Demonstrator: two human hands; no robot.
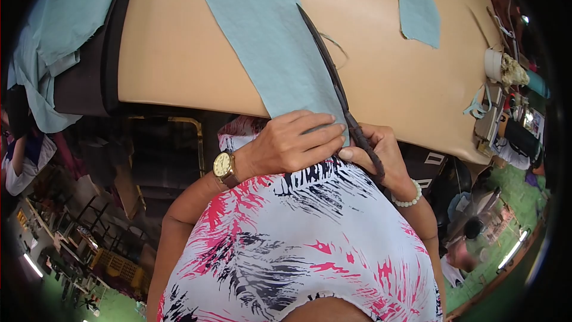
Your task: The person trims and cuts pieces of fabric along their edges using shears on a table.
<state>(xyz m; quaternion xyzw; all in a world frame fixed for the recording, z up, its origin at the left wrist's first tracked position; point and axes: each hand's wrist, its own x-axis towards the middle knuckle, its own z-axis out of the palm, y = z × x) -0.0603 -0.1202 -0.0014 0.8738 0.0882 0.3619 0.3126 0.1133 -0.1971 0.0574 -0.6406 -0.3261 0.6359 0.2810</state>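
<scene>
Head view: right hand (381, 149), one, closed around the handles of long dark shears (342, 98). Left hand (301, 142), one, laid over the near end of a light-blue cloth strip (274, 42), just beside the handles; thumb hidden, so whether it pinches cannot be told. Blades, pointing away from the grip, along the strip's right edge. Bead bracelet (407, 195), one, right wrist. Wristwatch (223, 165), one, left wrist. Garment (298, 232), white, pink and black print, on the body side of the grip. Tan tabletop (411, 95), beyond the grip, under the strip. Blue offcut (419, 18), beyond the grip and right. More blue cloth (65, 24), far left of the grip, draped past the tabletop.
</scene>
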